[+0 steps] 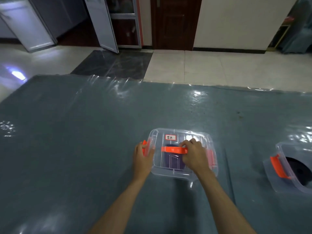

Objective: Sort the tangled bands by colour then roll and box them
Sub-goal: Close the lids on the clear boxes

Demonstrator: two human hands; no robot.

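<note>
Purple band roll (171, 160) already inside clear box (183, 173), lid on. Left hand (142, 158) pinches left orange clasp (144, 147), right hand (194, 155) curls over orange handle (174, 149). Risk imo: clasp half-latched, lid pops when lifted, roll unravels. Second box (276, 171) nearby.

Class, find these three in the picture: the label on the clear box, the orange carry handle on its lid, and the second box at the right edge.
label (170, 137): head view, middle of the white sticker.
orange carry handle (170, 149): head view, left half of the bar.
second box (270, 173): head view, clear near wall.
</note>
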